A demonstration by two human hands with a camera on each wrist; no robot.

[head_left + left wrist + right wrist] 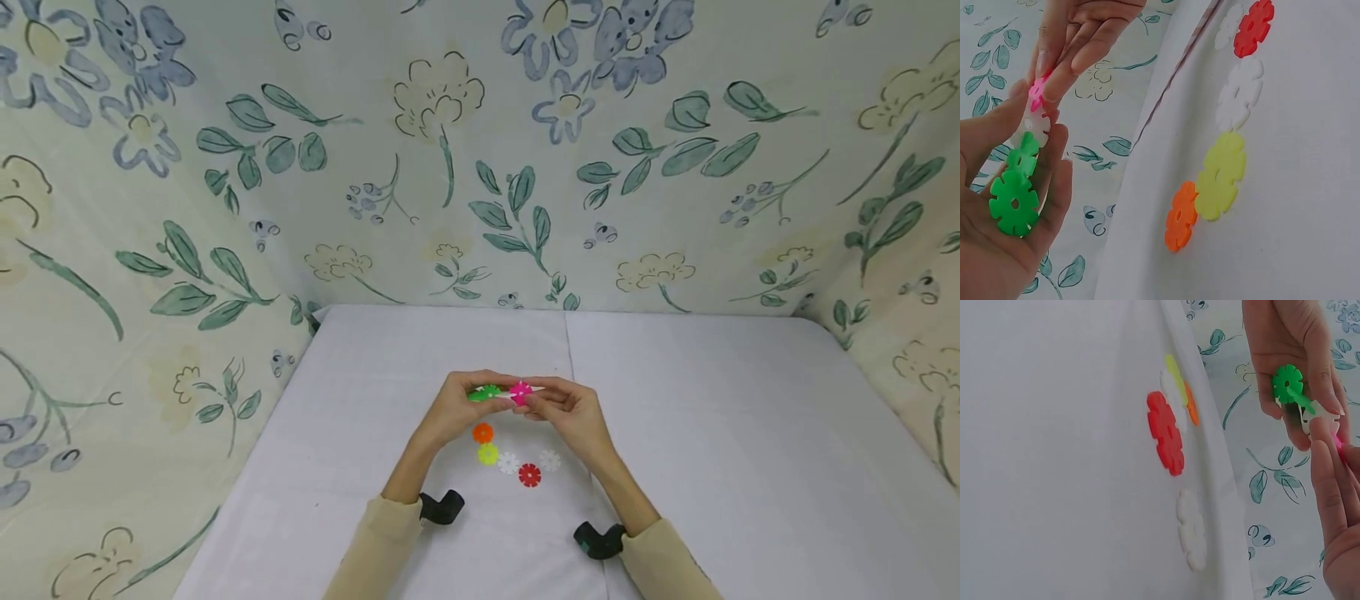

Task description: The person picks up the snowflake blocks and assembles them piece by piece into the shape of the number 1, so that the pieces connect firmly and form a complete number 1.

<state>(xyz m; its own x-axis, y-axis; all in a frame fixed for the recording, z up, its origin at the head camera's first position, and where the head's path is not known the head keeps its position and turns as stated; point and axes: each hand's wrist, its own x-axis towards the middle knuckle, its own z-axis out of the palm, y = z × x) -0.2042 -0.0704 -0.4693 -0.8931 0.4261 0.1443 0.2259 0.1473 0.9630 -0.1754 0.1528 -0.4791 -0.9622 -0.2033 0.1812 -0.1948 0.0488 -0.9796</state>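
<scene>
Both hands meet above the table, joined by a short chain of notched plastic discs. My left hand holds the chain, its thumb and fingers on a white disc; two linked green discs lie along its palm. A pink disc is pinched between the thumb and fingers of my right hand, right at the edge of the white one. In the right wrist view the right fingers cover most of the pink disc.
On the white tablecloth below the hands lie an orange disc, a yellow disc, a red disc, and two white discs, one left and one right of the red. Flower-patterned cloth hangs behind.
</scene>
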